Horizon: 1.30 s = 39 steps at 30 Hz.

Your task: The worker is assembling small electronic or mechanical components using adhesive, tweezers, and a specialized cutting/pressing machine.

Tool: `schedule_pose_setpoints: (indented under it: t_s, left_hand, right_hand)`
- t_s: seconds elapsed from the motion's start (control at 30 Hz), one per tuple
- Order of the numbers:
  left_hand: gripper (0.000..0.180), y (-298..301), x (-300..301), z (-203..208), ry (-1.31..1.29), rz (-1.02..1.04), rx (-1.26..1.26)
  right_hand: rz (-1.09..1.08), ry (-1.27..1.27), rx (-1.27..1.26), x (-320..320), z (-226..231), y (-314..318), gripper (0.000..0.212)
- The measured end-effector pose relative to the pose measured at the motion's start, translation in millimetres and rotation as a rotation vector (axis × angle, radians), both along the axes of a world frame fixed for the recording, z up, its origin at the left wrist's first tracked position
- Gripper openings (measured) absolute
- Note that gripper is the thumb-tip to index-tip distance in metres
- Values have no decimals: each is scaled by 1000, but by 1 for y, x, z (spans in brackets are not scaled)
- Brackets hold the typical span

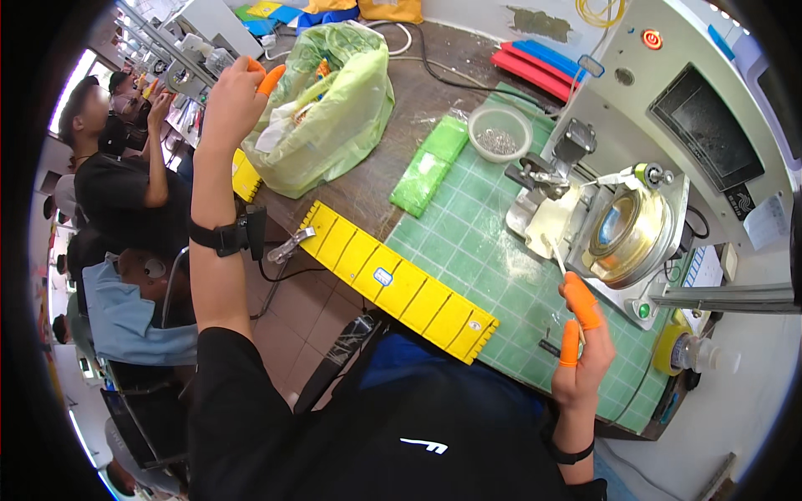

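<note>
"Stick point(557, 255) first: how does it lie from the hand?"

"It is pinched in the right hand point(585, 344), between the orange-capped fingers, and its free end runs out toward eleven o'clock. Its long axis goes roughly eleven to five."

"What does that end point at?"

"At the pale tray point(548, 224), which sits between eleven and twelve from that hand. I can't tell whether the tip touches it or stops just short."

"Which hand is nearer the tray?"

"The right, easily. The left hand point(231, 107) is raised well off at ten o'clock from the tray, its fingers curled in. Whether anything is gripped there, I can't tell. The green bag point(366, 108) is just beside it, at three o'clock."

"And the edges round the right hand?"

"The round disc point(614, 224) of the machine is at one o'clock, close against the tray's side. A metal rail point(727, 300) stretches away between two and three, and a bottle point(671, 350) stands past three."

"Toward the other side?"

"Green gridded mat point(455, 232), dusted with powder point(523, 264) at ten to eleven. Beyond it a yellow strip point(393, 280) lies on a ten-to-four line, along the mat's near edge. The bowl point(489, 149) is farther off at eleven."
</note>
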State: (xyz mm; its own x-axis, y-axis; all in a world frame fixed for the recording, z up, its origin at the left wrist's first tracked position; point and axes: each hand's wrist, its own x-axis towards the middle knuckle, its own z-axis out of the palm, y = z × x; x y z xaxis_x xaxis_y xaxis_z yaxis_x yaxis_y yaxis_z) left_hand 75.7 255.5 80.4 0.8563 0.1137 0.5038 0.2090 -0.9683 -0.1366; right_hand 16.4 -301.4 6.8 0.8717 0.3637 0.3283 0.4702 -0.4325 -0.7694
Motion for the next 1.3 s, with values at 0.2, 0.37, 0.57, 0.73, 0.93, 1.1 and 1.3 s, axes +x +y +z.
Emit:
schedule_pose_setpoints:
  t_s: [0.2, 0.37, 0.57, 0.73, 0.93, 1.1, 1.3]
  left_hand:
    - [16, -26, -18, 28, -89, -181, -213]
    - [19, -72, -47, 38, -177, -273, -148]
    - [24, -149, -85, 18, -196, -326, -234]
    - [21, -209, -98, -23, -141, -463, -559]
    - [18, -225, -137, -47, -59, -573, -809]
    - [14, -216, -112, -56, -159, -451, -726]
    - [11, -100, -177, -62, -367, -57, -451]
  right_hand:
    - [-17, -1, -45, -2, 2, 7, 36]
    - [38, -13, -139, 3, -11, 14, 45]
    - [129, 43, -205, 1, -10, 27, 60]
    - [140, 71, -276, -5, -15, 29, 63]
    - [150, -24, -291, -19, 0, 20, 46]
    - [199, -44, -222, -33, 28, 29, 33]
    - [274, -97, -283, -30, 25, 59, 30]
